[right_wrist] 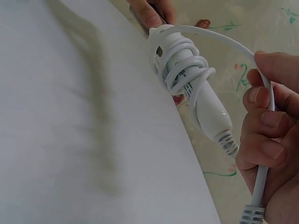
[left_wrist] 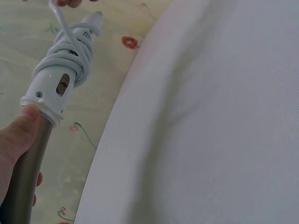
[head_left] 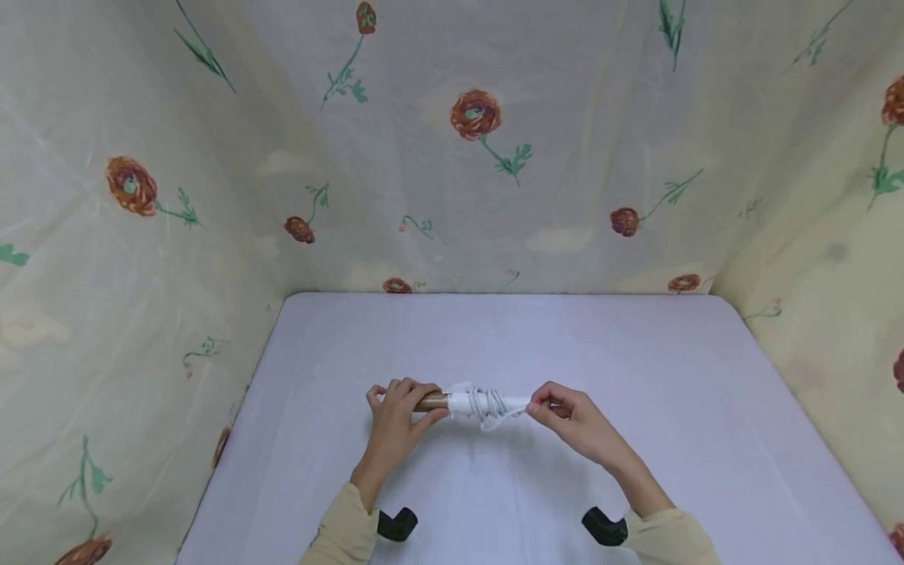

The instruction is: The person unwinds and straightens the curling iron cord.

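Observation:
A metal barrel with a white handle is held above the table, a white cord looped several times round the handle. My left hand grips the barrel, its thumb against the handle's collar in the left wrist view. On the other side, my right hand has its fingers curled round a length of the cord, beside the handle's tapered end. A ribbed cord fitting shows below this hand in the right wrist view.
The white table lies beneath both hands. Flower-patterned cloth hangs behind it and at both sides. A black object shows by the left sleeve, another by the right sleeve.

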`<control>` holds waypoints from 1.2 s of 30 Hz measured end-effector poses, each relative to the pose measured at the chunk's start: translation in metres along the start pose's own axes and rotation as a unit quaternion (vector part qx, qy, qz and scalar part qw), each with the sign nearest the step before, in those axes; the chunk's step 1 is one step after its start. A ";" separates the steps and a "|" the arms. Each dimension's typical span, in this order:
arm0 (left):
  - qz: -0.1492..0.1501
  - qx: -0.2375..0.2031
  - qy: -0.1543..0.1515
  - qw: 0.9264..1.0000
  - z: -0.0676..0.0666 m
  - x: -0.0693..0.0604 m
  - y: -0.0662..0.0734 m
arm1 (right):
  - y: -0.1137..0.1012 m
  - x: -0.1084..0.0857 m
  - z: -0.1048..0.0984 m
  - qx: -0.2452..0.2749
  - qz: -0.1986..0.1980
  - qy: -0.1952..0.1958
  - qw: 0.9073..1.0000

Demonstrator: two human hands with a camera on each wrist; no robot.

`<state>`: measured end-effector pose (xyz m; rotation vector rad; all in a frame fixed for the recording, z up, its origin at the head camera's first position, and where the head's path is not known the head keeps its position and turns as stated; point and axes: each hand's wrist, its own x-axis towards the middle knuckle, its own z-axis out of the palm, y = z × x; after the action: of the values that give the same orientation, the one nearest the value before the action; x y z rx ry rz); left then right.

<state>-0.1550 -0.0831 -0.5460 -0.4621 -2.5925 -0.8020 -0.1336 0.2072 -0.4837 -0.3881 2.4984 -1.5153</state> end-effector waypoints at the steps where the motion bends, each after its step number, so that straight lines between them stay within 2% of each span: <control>1: -0.001 0.001 0.001 1.000 0.000 0.000 0.000 | 0.000 0.000 0.001 -0.003 -0.001 0.000 1.000; 6: -0.003 0.002 0.004 1.000 0.000 0.002 0.000 | 0.002 0.001 0.002 -0.003 -0.002 -0.018 1.000; 15: -0.015 -0.002 0.002 1.000 -0.003 0.005 0.000 | 0.005 -0.002 0.005 0.032 -0.030 -0.099 0.994; 21: -0.015 0.001 0.008 1.000 -0.005 0.006 0.001 | 0.010 0.000 0.015 0.059 -0.037 -0.124 0.990; 28: -0.015 0.009 0.012 1.000 -0.005 0.005 0.001 | 0.017 0.004 0.031 0.077 -0.008 -0.150 0.986; 33: -0.010 0.010 0.015 1.000 -0.006 0.009 0.002 | 0.018 0.011 0.036 0.071 0.008 -0.134 0.988; 36: -0.012 0.009 0.016 1.000 -0.008 0.011 0.003 | 0.016 0.014 0.037 0.075 0.033 -0.128 0.988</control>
<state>-0.1617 -0.0835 -0.5337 -0.4099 -2.5789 -0.7873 -0.1384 0.1790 -0.5152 -0.4396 2.1665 -1.5094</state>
